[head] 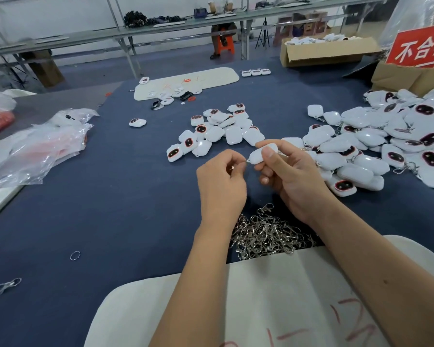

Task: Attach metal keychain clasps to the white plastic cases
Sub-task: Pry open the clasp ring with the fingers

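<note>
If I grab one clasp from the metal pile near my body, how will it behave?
The clasp pile looks tangled, hooks and rings interlocked, so neighbours would probably come up too. The pieces seem small, rigid and shiny, likely light but somewhat slippery. Loose rings may roll, like the stray ring.

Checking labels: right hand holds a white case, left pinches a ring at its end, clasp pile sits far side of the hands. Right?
Not quite. Head view shows the clasp pile on the near side, below the hands, by the white board. The rest holds: right hand holds the case, left hand pinches a ring at its end.
</note>
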A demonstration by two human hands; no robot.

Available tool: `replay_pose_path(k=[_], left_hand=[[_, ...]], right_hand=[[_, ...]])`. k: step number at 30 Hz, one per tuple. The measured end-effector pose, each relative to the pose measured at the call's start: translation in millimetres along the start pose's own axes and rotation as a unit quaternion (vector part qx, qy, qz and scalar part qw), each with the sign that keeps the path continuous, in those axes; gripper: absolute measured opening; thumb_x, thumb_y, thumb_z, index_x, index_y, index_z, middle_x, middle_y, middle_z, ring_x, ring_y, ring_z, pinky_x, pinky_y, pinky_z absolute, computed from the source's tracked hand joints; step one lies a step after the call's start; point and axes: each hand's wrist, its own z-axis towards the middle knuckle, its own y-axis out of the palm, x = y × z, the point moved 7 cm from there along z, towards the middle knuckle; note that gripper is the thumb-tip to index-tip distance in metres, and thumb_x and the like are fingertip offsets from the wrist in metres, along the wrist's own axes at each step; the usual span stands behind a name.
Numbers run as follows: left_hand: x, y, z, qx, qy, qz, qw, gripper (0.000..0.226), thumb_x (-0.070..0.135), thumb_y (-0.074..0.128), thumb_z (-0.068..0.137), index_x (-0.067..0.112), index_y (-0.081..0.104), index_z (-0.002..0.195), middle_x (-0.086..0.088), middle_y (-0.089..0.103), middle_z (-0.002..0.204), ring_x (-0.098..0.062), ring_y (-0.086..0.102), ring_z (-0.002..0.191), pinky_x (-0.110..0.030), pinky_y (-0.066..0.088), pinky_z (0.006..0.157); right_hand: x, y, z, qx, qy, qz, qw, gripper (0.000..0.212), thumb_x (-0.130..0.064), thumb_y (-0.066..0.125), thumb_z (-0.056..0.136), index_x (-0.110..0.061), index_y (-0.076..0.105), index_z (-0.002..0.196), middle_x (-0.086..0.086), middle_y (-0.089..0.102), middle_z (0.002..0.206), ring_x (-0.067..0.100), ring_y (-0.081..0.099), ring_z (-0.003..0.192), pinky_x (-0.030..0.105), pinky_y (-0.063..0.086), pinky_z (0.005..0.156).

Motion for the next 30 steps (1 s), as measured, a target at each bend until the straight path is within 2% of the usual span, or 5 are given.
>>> replay_pose_path(k=[6, 11, 15, 22, 30], left_hand=[[6.8, 1.7, -1.6, -0.009, 0.050, 0.072, 0.996, 0.015, 0.008, 0.065, 0.095, 0.014, 0.070, 0.082, 0.006, 0.068, 0.076, -0.015, 0.062, 0.075, -0.035, 0.052, 0.073], [-19.9, 20.5, -6.2, -0.031, -0.209, -0.286, 0.935, 0.010, 0.009, 0.068, 0.098, 0.012, 0.075, 0.092, -0.002, 0.076, 0.080, -0.010, 0.070, 0.076, -0.025, 0.057, 0.075], [-19.1, 32.5, -9.3, -0.063, -0.264, -0.411, 0.870, 0.010, 0.009, 0.062, 0.101, 0.009, 0.072, 0.098, -0.005, 0.075, 0.087, -0.013, 0.068, 0.081, -0.021, 0.056, 0.074], [-1.1, 1.1, -1.6, 0.021, -0.059, -0.080, 0.995, 0.018, 0.006, 0.064, 0.097, 0.015, 0.068, 0.082, 0.004, 0.069, 0.075, -0.011, 0.061, 0.069, -0.021, 0.051, 0.069], [12.6, 5.1, -5.9, -0.004, 0.077, 0.103, 0.992, 0.016, 0.005, 0.058, 0.096, 0.011, 0.063, 0.082, 0.000, 0.061, 0.078, -0.023, 0.054, 0.075, -0.049, 0.047, 0.072]], right_hand=[[0.8, -2.1, 0.3, 0.007, 0.001, -0.021, 1.000, 0.034, -0.033, 0.069, 0.089, -0.011, 0.069, 0.114, 0.006, 0.066, 0.080, 0.011, 0.056, 0.066, 0.023, 0.050, 0.062], [-3.3, 2.4, 1.4, -0.034, -0.001, 0.073, 0.997, 0.040, -0.023, 0.063, 0.096, -0.002, 0.061, 0.130, 0.006, 0.066, 0.081, 0.010, 0.059, 0.066, 0.022, 0.054, 0.068], [-3.9, 2.6, 1.4, -0.048, 0.002, 0.081, 0.996, 0.042, -0.023, 0.061, 0.097, -0.003, 0.060, 0.134, 0.012, 0.063, 0.087, 0.011, 0.060, 0.067, 0.023, 0.056, 0.070], [0.0, 1.4, 1.1, -0.010, 0.004, 0.034, 0.999, 0.042, -0.028, 0.066, 0.091, -0.002, 0.063, 0.124, 0.004, 0.067, 0.079, 0.008, 0.056, 0.065, 0.022, 0.054, 0.063], [0.2, -4.1, 1.7, 0.020, -0.016, -0.037, 0.999, 0.033, -0.038, 0.071, 0.086, -0.014, 0.071, 0.108, 0.002, 0.065, 0.073, 0.010, 0.056, 0.061, 0.024, 0.052, 0.060]])
